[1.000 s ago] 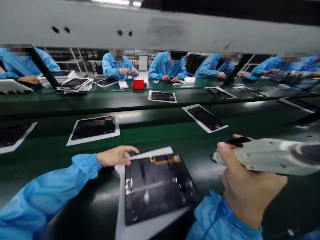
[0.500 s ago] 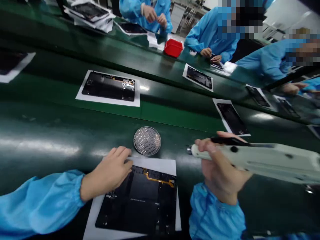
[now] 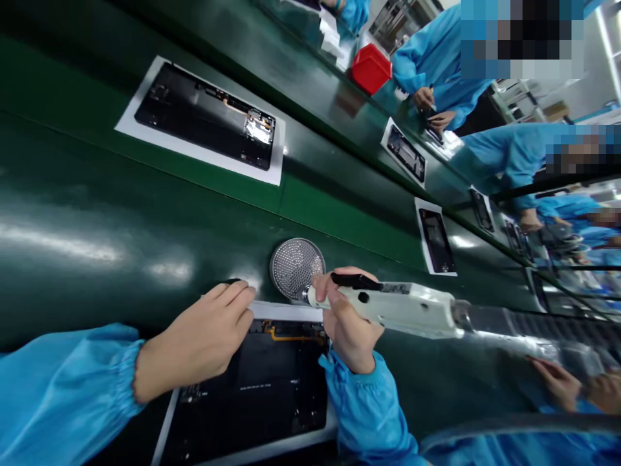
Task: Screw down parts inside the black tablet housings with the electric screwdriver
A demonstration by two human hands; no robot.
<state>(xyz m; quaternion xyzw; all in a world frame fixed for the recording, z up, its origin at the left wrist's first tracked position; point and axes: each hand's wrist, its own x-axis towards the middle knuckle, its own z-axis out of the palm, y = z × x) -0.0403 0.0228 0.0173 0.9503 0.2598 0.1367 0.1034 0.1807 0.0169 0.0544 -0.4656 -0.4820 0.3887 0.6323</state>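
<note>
the left hand (image 3: pixel 194 343) is resting open at the edge of a paper sheet (image 3: pixel 286 311) under a black tablet panel (image 3: pixel 252 395), while the right hand (image 3: pixel 347 317) is gripping a white electric screwdriver (image 3: pixel 402 309) beside a round perforated screw tray (image 3: pixel 295 268), where a slipping tip could be scratching the panel or tipping the tray.

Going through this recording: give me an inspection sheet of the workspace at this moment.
Surface: green conveyor belt, glossy.
Job's things: black device panel on a white sheet; round perforated metal dish beside it.
Clutter: red box on the far bench.
Grippers: left hand rests by the sheet's edge; right hand grips a white handheld tool, tip by the dish.
Cables: amber flex strip on the panel.
Surroundings: more panels on sheets; co-workers in blue smocks.
</note>
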